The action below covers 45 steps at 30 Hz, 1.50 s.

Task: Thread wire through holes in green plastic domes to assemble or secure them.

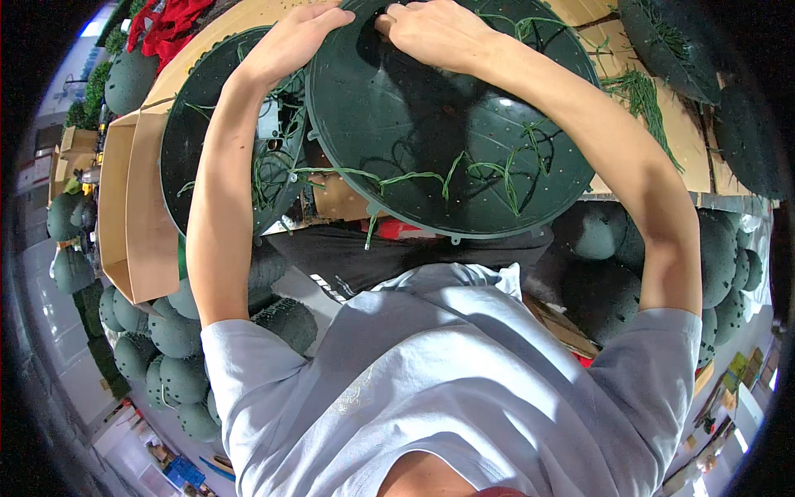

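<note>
**Operator:** Confirm my hand positions and the location of the workpiece.

**Inspector:** Your left hand [296, 37] lies with fingers extended over the far rim of the perforated dark green dome [439, 124], where that rim meets a second dome half [224, 141]. It presses flat; it is not closed around anything. Your right hand [435, 31] is curled at the top rim of the perforated dome, fingers pinched on something there. The pinched item is too small to identify. The dome is raised in front of your chest, above the near edge of the cardboard-covered worktop [654, 124].

**Operator:** Report progress.

**Inspector:** Several green wire strands [414, 176] already pass through the dome's holes and trail across its surface. Most holes remain unfilled. Judged from this, the threading is begun but far from complete. A bundle of loose green strands [642, 91] lies on the worktop to your right, unused.

**Operator:** What is not verifiable?

**Inspector:** The interior of the second dome half is partly hidden behind your left forearm. Whether the two halves are joined cannot be determined. Further dark green discs [671, 41] at the far right corner are cut off by the frame edge. Green foam-like balls [174, 348] are piled below the worktop's near edge on both sides; your shirt [464, 389] hides what lies between them. Red material [170, 25] at the far left corner is unclear.
</note>
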{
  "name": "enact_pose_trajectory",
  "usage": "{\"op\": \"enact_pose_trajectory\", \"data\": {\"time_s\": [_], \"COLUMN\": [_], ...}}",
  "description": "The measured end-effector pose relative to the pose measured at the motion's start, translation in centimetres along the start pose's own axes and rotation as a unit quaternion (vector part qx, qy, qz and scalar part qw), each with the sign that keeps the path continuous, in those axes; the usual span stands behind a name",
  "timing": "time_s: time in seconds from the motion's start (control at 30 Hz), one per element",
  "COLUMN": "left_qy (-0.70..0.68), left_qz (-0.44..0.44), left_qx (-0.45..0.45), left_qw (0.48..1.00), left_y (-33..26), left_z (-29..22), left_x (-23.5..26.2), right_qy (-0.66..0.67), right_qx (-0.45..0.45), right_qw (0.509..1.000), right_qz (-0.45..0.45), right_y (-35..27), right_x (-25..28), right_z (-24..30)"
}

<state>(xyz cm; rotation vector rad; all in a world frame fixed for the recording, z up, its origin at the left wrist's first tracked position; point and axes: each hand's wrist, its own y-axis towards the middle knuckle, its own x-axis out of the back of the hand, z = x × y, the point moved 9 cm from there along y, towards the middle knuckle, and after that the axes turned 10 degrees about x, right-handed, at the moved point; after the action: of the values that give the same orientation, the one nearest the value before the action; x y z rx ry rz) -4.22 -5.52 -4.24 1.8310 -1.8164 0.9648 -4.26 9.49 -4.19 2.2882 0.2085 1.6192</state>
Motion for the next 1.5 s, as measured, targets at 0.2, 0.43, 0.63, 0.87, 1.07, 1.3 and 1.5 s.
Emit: {"op": "enact_pose_trajectory", "data": {"time_s": [0.2, 0.43, 0.63, 0.87, 1.07, 1.3, 1.5], "left_qy": [0.001, 0.010, 0.014, 0.008, 0.040, 0.097, 0.126], "left_qz": [-0.010, 0.005, 0.018, 0.003, -0.017, -0.017, -0.022], "left_qx": [-0.001, 0.033, 0.030, 0.004, -0.054, -0.082, -0.173], "left_qw": [1.000, 0.999, 0.999, 1.000, 0.998, 0.992, 0.977], "left_y": [-1.8, -1.9, -1.9, -1.6, -1.6, 0.2, 1.2], "left_z": [-3.7, -3.2, -3.2, -3.4, -3.8, -2.6, -4.0], "left_x": [-0.3, -0.2, -0.4, -0.4, -0.4, -0.8, -1.9], "right_qy": [0.006, 0.031, 0.041, 0.058, 0.033, -0.010, 0.130], "right_qx": [0.027, 0.009, -0.006, -0.023, -0.039, -0.069, -0.128], "right_qw": [1.000, 0.999, 0.997, 0.995, 0.991, 0.995, 0.980], "right_qz": [-0.004, 0.021, 0.073, 0.076, 0.127, 0.077, 0.074], "right_y": [-0.8, -0.3, -0.2, 0.0, 0.8, 1.5, -1.0], "right_x": [-0.6, -0.9, -1.8, -2.1, -2.5, -1.7, -3.8], "right_z": [-0.3, -0.4, -0.4, -0.7, -0.5, 0.3, -3.3]}}
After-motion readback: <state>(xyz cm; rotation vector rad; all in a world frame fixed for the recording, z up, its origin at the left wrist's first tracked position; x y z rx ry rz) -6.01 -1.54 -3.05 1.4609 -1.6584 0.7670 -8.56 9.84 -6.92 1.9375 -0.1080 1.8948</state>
